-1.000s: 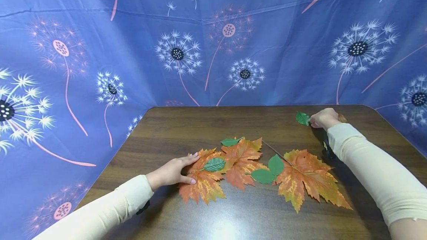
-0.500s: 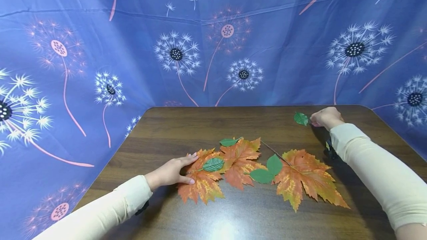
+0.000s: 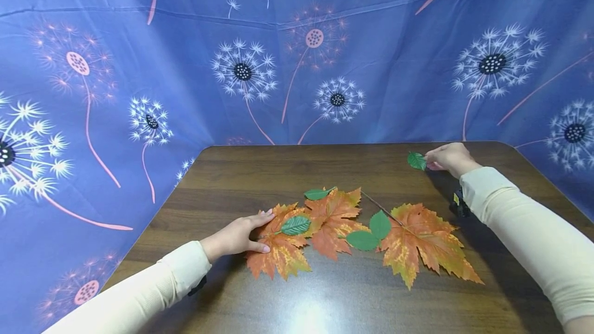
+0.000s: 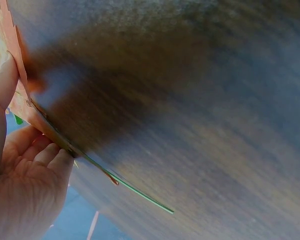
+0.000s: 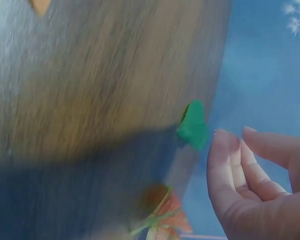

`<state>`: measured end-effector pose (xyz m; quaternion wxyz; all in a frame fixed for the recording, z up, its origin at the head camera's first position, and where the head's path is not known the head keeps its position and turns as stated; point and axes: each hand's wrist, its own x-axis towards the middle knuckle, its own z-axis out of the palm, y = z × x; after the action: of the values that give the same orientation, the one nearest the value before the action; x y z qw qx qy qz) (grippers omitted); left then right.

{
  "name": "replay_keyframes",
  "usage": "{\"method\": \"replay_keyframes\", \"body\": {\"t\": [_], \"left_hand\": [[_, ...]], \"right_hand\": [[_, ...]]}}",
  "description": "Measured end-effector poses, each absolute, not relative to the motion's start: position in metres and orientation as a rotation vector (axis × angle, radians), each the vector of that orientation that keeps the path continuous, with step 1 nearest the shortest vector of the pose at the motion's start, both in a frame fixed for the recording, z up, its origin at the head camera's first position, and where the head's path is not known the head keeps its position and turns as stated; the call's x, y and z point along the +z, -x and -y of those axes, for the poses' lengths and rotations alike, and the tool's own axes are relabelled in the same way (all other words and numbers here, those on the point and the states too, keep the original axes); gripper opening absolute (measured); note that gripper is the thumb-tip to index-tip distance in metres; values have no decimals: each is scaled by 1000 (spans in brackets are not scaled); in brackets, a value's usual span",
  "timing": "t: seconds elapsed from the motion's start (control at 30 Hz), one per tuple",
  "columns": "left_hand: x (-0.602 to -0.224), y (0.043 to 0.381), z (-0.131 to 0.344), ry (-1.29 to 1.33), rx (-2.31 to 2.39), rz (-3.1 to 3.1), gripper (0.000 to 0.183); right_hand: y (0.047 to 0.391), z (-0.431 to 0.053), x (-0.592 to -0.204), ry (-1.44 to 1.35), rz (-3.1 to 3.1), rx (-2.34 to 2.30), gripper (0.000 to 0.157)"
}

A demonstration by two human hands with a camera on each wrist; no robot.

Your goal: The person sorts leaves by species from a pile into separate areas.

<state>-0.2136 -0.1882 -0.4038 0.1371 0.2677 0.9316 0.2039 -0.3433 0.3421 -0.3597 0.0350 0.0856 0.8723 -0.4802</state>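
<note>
My left hand rests on an orange maple leaf, thumb and fingers spread over its left side. A small green leaf lies on top of it. In the left wrist view, the thumb and fingers press on the leaf's upper face, and a thin green stem sticks out over the table. Far right, my right hand is close beside another green leaf. In the right wrist view its fingers bend loosely, the thumb apart from them with nothing between; the green leaf and an orange leaf lie beyond.
Two more orange maple leaves lie across the middle of the brown wooden table, with several small green leaves among them. A blue dandelion-print cloth hangs behind and beside the table.
My right hand has come slightly left, and its curled fingers have loosened and straightened beside the green leaf. The orange piece seen beyond that hand is now hidden in the head view. The left hand stays put.
</note>
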Motion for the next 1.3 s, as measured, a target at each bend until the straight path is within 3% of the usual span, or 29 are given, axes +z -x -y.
{"method": "replay_keyframes", "body": {"t": [0.43, 0.73, 1.3], "left_hand": [[-401, 210, 190, -802, 605, -2698, 84], [-402, 212, 190, -821, 597, -2702, 84], [-402, 211, 187, -832, 593, -2714, 83]], "right_hand": [[328, -293, -352, 63, -2428, -1621, 44], [307, -265, -349, 166, -2396, -1473, 46], [284, -250, -358, 350, -2333, -1284, 46]]}}
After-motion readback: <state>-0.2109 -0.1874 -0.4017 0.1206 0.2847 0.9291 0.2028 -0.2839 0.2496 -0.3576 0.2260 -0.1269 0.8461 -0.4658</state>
